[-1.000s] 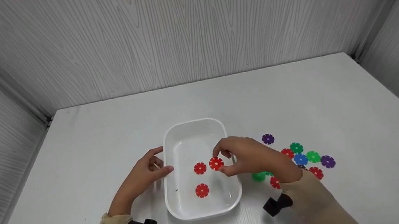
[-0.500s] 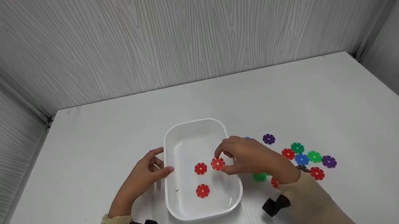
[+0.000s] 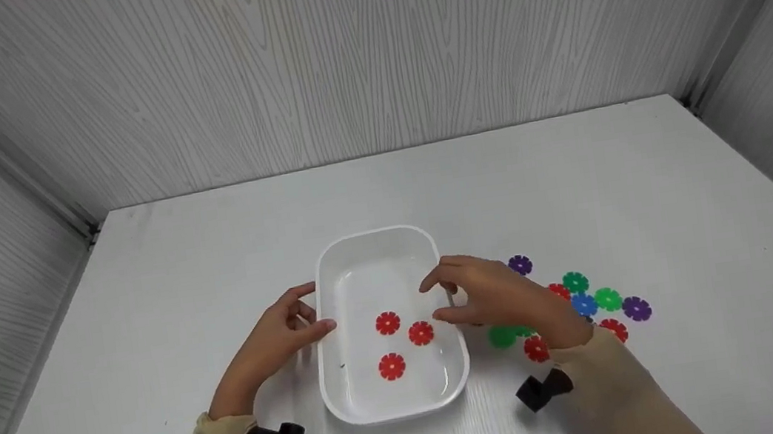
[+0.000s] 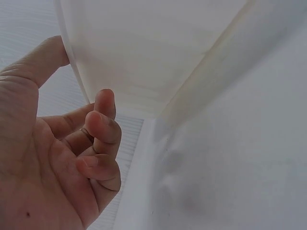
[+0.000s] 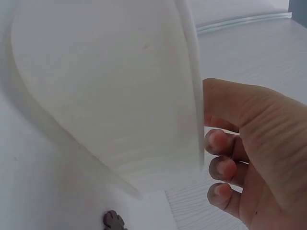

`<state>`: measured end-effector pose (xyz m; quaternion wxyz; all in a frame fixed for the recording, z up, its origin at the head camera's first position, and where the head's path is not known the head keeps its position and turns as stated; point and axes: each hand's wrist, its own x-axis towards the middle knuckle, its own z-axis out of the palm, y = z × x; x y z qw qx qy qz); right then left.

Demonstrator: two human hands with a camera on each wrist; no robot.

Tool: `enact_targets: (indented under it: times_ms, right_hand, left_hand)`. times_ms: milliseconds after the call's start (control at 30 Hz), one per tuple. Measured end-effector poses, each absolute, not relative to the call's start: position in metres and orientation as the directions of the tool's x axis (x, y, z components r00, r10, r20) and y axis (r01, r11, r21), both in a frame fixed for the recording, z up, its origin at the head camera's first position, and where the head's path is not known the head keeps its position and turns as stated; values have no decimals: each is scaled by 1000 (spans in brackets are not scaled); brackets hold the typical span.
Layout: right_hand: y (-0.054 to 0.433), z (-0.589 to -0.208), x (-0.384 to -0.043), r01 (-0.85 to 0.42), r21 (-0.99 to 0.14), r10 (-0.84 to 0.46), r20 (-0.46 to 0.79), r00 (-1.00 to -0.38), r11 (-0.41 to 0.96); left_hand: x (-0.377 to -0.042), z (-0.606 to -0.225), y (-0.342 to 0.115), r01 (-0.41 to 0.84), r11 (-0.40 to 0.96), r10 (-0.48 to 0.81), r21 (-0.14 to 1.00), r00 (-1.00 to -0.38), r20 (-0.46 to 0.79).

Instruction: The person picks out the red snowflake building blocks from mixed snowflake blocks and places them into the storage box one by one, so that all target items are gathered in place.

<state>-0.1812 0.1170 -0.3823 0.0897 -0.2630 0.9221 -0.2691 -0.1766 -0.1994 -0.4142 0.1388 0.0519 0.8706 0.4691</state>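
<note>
In the head view, three red notched plastic discs [image 3: 420,333] lie on the floor of a white rounded tray [image 3: 369,253]. My left hand [image 3: 281,337] holds the tray's left side, its thumb over the rim and its index fingertip at the wall farther back. In the left wrist view, the other fingers of that hand curl below the rim. Reaching over the right rim, my right hand [image 3: 482,294] has thumb and index finger spread apart above the tray, with nothing between them. Its nearest disc lies just left of the thumb tip.
To the right of the tray, several notched discs are scattered: purple [image 3: 637,309], green [image 3: 575,282], blue [image 3: 584,304] and red [image 3: 536,349]. My right forearm covers part of them. Grey wood-grain panels [image 3: 365,55] stand behind and beside the white table [image 3: 211,247].
The red disc that my right hand pinched now lies in the tray. The right thumb and index finger have parted and drawn slightly back to the right. My left hand has stayed put.
</note>
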Motion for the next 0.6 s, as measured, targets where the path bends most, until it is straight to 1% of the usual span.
enact_targets:
  times_ms: [167,267,333,467,600]
  right_hand:
    - [152,-378,-185,-445,-617,-536,44,-843,649]
    - [180,-378,-187,-414,-637,-507,43,-861,650]
    - [198,-379,-188,-379,-630,-476,16,-879,678]
    - [229,-382,-187,-279,-599,-402,-79,-912,750]
    - [248,-387,-186,-213,-570,-362,-163,-918,794]
  left_hand:
    - [-177,-415,-200,-36,563,222,826,-956,-193]
    - [-177,-414,-200,-33,559,226,828,-955,-191]
    - [-176,-413,-200,-31,557,230,830,-954,-190]
    - [-175,-412,-202,-29,549,237,835,-953,-189]
    - [-173,-413,-205,-40,560,222,828,-955,-196]
